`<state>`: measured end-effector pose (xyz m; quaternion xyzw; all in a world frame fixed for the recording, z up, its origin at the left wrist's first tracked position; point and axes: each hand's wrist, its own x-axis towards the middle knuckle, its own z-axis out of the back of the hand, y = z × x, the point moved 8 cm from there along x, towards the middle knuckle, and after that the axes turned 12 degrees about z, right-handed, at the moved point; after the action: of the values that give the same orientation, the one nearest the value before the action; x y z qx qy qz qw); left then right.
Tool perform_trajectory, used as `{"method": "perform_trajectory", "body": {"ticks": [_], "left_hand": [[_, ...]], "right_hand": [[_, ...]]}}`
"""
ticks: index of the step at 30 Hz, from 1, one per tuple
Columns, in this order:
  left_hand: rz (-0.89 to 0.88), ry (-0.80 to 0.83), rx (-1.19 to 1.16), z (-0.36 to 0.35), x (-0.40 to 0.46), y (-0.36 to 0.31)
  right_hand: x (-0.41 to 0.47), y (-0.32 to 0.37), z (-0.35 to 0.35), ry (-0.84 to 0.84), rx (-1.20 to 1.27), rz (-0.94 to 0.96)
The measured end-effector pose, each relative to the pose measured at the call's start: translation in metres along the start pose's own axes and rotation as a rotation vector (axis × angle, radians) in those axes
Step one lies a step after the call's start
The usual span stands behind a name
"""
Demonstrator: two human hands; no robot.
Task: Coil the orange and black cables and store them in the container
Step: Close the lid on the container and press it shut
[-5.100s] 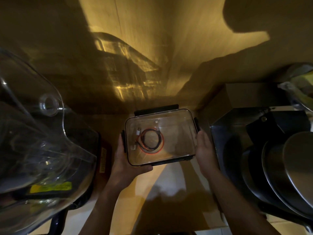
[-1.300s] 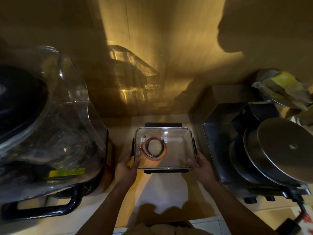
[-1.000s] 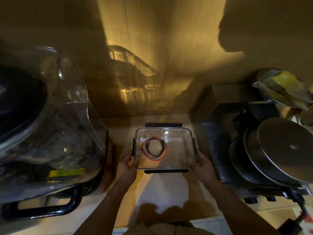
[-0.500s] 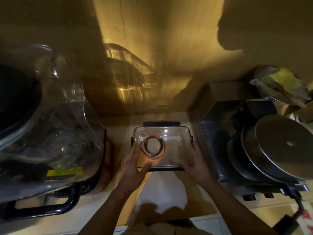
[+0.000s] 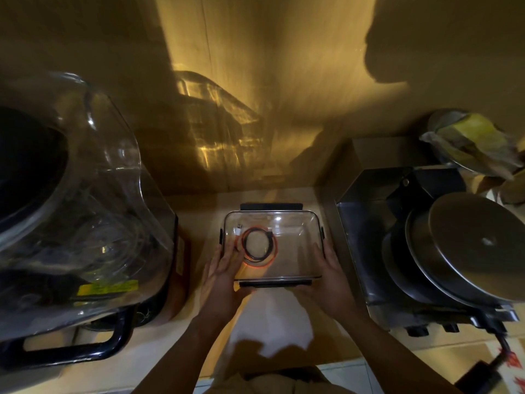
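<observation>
The clear container (image 5: 287, 248) is set on the counter (image 5: 196, 211), in the gap between a large transparent cover (image 5: 85, 211) on the left and a steel appliance (image 5: 369, 240) on the right, close to the far wall. Its long axis runs from left to right, and its black clips are seen on all four sides. It seems that a lid is on it, though this cannot be told surely through the clear plastic.

Inside, in the left half, the orange cable (image 5: 260, 264) and the black cable (image 5: 257, 233) are laid as flat rings — the black one inside the orange one, with the plug ends pointed to the far left corner.

The left hand (image 5: 224, 277) is laid with straight fingers over the near left corner, gripping nothing. The right hand (image 5: 329, 277) is rested against the near right corner, fingers relaxed and straight, also grasping nothing. Probably the hands are placed so to press the near clip down or to steady the box — the storing is judged almost finished.
</observation>
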<state>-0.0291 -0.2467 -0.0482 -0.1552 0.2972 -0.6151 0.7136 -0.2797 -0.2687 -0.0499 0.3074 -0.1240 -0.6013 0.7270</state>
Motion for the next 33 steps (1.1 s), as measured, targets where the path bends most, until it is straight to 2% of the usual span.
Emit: {"method": "perform_trajectory", "body": {"ticks": [8, 11, 15, 19, 25, 33], "left_hand": [[0.064, -0.013, 0.129, -0.005, 0.000, -0.001], [0.046, -0.026, 0.108, -0.002, 0.003, -0.003], [0.046, -0.104, 0.071, 0.015, 0.022, -0.020], [-0.005, 0.013, 0.151, 0.012, 0.065, -0.057], [0.076, 0.173, 0.420, -0.001, 0.108, -0.062], [0.083, 0.169, 0.432, 0.002, 0.114, -0.060]], "right_hand": [[0.003, 0.004, 0.001, -0.024, -0.088, -0.009], [0.006, 0.004, 0.002, -0.008, -0.093, -0.017], [0.022, 0.022, 0.012, 0.023, -0.105, 0.087], [0.064, 0.040, 0.017, 0.122, -0.183, 0.164], [0.110, 0.042, 0.009, 0.305, -0.329, 0.189], [0.122, 0.037, 0.006, 0.392, -0.386, 0.137]]}}
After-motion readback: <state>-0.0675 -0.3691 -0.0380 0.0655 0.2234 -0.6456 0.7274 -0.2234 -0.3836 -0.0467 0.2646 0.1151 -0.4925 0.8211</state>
